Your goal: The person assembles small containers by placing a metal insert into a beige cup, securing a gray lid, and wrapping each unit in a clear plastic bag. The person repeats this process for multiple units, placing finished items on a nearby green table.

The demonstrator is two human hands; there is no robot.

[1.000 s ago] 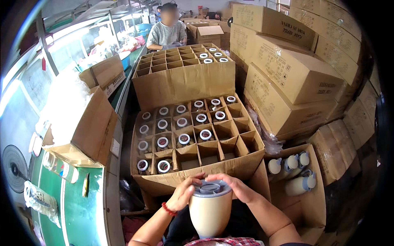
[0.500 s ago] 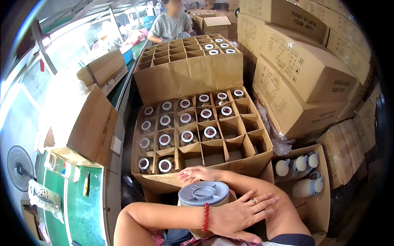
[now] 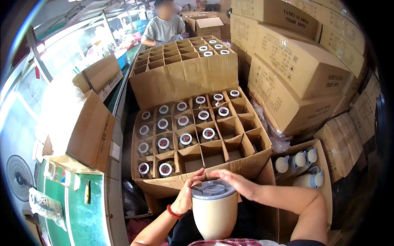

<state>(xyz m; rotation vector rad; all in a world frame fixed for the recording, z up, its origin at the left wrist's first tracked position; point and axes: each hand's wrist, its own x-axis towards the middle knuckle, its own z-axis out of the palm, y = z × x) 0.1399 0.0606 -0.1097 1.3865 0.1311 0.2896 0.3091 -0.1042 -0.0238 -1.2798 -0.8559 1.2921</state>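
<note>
A cream canister (image 3: 214, 219) with a blue-grey lid (image 3: 213, 189) stands upright at my lap, close to my body. My left hand (image 3: 185, 197), with a red bead bracelet at its wrist, cups the lid's left side. On the right and far side my right hand (image 3: 236, 183) curves round the lid's edge, fingers fairly straight. Part of the fingers' contact is hidden. Just beyond is a large divided carton (image 3: 172, 182) whose cells hold several glass-like vessels with white-rimmed round openings (image 3: 165, 169); some cells in its near right part hold none.
Behind it stands another divided carton (image 3: 184, 78), with a person (image 3: 163, 28) at its far end. Tall stacked cartons (image 3: 295, 61) line the right. An open box (image 3: 324, 172) holds several cream jugs (image 3: 308, 180). Left, a green bench (image 3: 88, 217) bears a cutter knife (image 3: 87, 192).
My forearms were crossed over the canister. They have uncrossed, and both hands now rest round its lid. The canister shows more of its body, and the view has shifted slightly.
</note>
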